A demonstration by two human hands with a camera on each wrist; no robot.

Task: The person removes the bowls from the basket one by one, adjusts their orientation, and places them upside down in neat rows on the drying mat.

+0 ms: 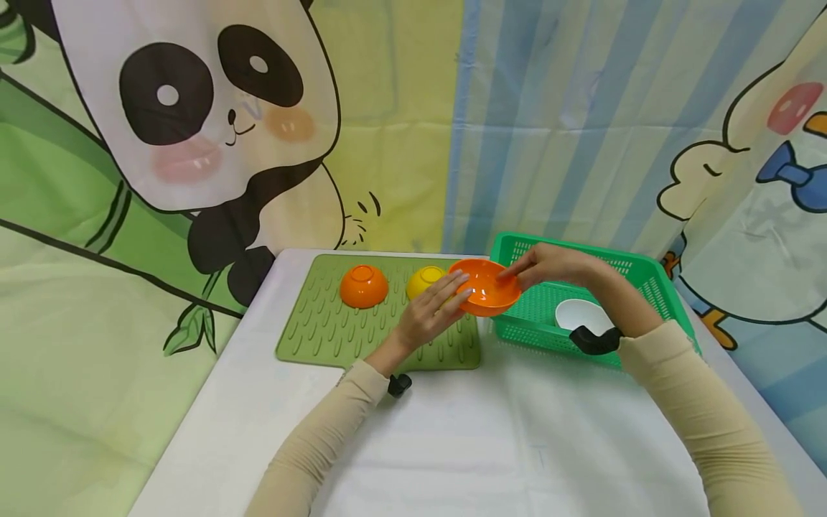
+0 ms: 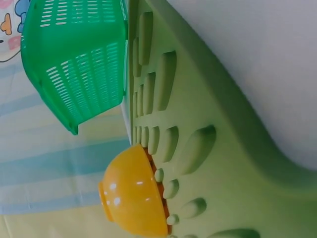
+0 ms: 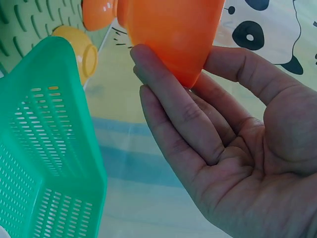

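An orange bowl (image 1: 486, 300) is held up between both hands, its shiny inside turned toward the head camera. My right hand (image 1: 557, 264) pinches its right rim, and in the right wrist view the thumb lies on one side of the wall and the fingers on the other. My left hand (image 1: 423, 314) holds the left rim with its fingers laid over it; its thumb is hidden. Behind the left hand, an upside-down yellow bowl (image 1: 423, 278) rests on the green drying mat (image 1: 381, 345). Another orange bowl (image 1: 364, 289) stands upside down farther left on the mat.
A green perforated basket (image 1: 526, 332) stands to the right of the mat, under the right forearm. Inside it lies a white bowl (image 1: 577, 313). Both rest on a table with a white cloth (image 1: 452, 445), and a printed curtain (image 1: 400, 143) hangs behind.
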